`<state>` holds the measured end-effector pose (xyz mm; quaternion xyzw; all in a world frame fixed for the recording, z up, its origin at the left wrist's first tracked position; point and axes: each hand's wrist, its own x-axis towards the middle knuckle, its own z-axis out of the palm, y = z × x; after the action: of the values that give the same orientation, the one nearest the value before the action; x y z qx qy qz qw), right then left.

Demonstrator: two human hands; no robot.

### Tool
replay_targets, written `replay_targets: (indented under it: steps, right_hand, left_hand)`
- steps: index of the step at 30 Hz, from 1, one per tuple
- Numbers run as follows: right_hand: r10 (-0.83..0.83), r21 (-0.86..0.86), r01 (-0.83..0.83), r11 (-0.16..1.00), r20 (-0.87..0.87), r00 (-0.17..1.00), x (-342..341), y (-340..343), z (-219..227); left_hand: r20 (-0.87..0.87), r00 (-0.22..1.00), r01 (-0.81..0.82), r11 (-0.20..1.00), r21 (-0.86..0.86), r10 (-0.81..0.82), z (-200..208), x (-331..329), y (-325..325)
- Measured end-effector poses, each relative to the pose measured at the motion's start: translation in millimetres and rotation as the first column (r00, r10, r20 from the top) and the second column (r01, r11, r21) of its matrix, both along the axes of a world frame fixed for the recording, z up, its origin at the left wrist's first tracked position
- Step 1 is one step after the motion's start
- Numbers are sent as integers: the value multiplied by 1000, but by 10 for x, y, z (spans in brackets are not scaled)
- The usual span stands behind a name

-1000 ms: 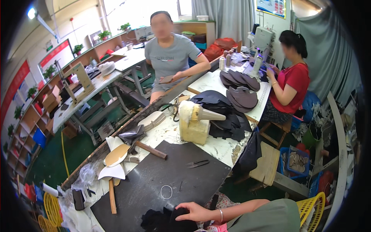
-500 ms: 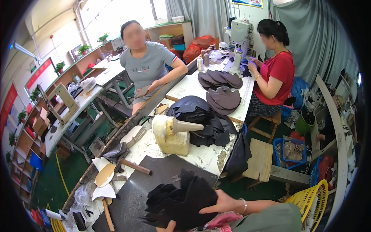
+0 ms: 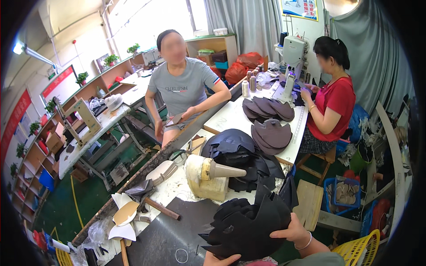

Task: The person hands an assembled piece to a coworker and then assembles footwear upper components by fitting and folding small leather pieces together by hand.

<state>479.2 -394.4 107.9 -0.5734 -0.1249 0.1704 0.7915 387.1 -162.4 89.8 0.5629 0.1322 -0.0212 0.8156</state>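
Note:
A fanned stack of black cut pieces with jagged edges, like shoe-upper parts (image 3: 246, 226), is held up over the near right of the worktable. My left hand (image 3: 222, 258) is closed on its lower left edge, thumb on top. On the right edge my right hand (image 3: 290, 232) grips it, thumb across the face and fingers partly hidden behind. Beneath and left of the stack lies a dark flat mat (image 3: 162, 228), with a thin white loop (image 3: 181, 256) on it. Just beyond my hands stands a cream block (image 3: 199, 184) bearing a grey cone (image 3: 226, 171).
Behind the cone are piled dark pieces (image 3: 228, 144) and brown stacks (image 3: 270, 135). A hammer (image 3: 162, 208) and white-and-tan templates (image 3: 125, 214) lie left. One person in grey (image 3: 184, 80) faces the table; another in red (image 3: 333, 99) works at a sewing machine (image 3: 293, 53). A wooden stool (image 3: 308, 206) stands right.
Both hands have carried the black stack to the right and away from me, over the table's right side. The white loop on the mat has come into sight. My view has shifted slightly.

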Motion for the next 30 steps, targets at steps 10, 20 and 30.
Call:
replay_targets:
  steps: [10,20,30]
  right_hand:
    - [-456,115,444,889,116,883,384,-602,49]
    - [-678,-195,897,396,597,429,1688,-1145,328]
    - [-162,86,994,-61,982,-95,4197,-1253,114]
  left_hand:
    - [4,974,221,947,235,-228,-384,324,-7]
    - [250,799,-128,251,959,-548,-1195,278,-19]
    - [171,817,-166,59,984,-551,-1437,126,-54]
